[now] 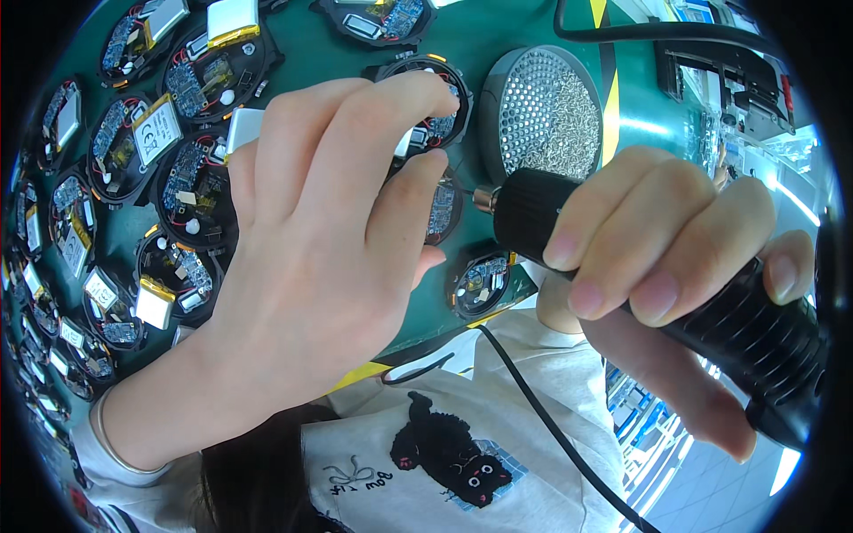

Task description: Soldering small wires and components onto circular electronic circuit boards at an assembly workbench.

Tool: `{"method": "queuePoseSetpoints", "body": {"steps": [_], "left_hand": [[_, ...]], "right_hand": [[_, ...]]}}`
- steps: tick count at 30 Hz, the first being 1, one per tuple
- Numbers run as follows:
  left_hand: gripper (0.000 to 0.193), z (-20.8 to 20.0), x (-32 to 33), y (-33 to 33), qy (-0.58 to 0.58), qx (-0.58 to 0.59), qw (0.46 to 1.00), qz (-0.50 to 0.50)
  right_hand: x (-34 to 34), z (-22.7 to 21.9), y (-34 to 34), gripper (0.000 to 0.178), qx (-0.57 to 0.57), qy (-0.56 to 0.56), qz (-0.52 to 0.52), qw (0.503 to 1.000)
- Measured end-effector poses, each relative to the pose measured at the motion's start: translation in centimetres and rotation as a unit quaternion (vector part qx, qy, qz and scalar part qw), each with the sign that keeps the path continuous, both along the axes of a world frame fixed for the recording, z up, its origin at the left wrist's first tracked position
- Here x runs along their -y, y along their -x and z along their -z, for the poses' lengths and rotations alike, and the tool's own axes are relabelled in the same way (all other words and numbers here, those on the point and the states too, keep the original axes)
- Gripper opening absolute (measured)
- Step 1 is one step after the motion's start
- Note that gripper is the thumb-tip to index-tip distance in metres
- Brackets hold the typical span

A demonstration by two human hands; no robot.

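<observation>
My left hand (pixel 311 213) reaches in from the lower left, its fingers bent around a round black housing with a blue circuit board (pixel 442 213). Much of that housing is hidden under the fingers and thumb. In my right hand (pixel 657 240) is a black electric screwdriver (pixel 533 213), gripped along its handle. Its thin bit points left at the circuit board's edge; whether they touch I cannot tell. Just beyond the screwdriver's head stands a round grey dish (pixel 490 133) with a perforated plate, a heap of small silver screws (pixel 569 124) on its right half.
Many similar round housings (pixel 115 147) with boards and silver battery packs crowd the left of the green table (pixel 471 35). One small housing (pixel 481 284) lies near the front edge. A black cable (pixel 551 417) hangs in front; another (pixel 657 33) crosses the far right. Yellow-black tape (pixel 610 98) marks the table.
</observation>
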State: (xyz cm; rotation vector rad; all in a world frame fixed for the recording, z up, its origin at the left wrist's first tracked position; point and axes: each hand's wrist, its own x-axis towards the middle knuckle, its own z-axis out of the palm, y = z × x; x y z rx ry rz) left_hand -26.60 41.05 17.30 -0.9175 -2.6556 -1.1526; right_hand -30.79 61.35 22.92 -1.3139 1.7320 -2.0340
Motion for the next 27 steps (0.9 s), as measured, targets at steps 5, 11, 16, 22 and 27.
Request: {"method": "queuePoseSetpoints", "body": {"steps": [5,11,16,22,27], "left_hand": [[0.051,0.1,0.0,-0.3,0.012,0.000,1.000,-0.023],[0.049,-0.2,-0.3,-0.3,-0.017,-0.002,1.000,-0.020],[0.050,-2.3,0.3,-1.1,0.104,0.037,0.994,-0.017],[0.044,-5.3,-0.1,-2.0,0.157,0.046,0.985,-0.055],[0.033,-2.1,-4.0,-1.6,0.066,0.036,0.978,0.195]], "right_hand": [[0.7,0.7,0.7,0.085,-0.007,0.006,-0.026,1.000],[1.2,0.6,1.4,0.085,-0.039,-0.002,-0.035,0.999],[-0.1,1.9,2.7,0.086,-0.022,0.046,-0.086,0.995],[-4.7,0.0,2.7,0.085,0.033,0.088,-0.017,0.995],[-5.4,0.6,3.8,0.088,0.001,0.093,-0.023,0.995]]}}
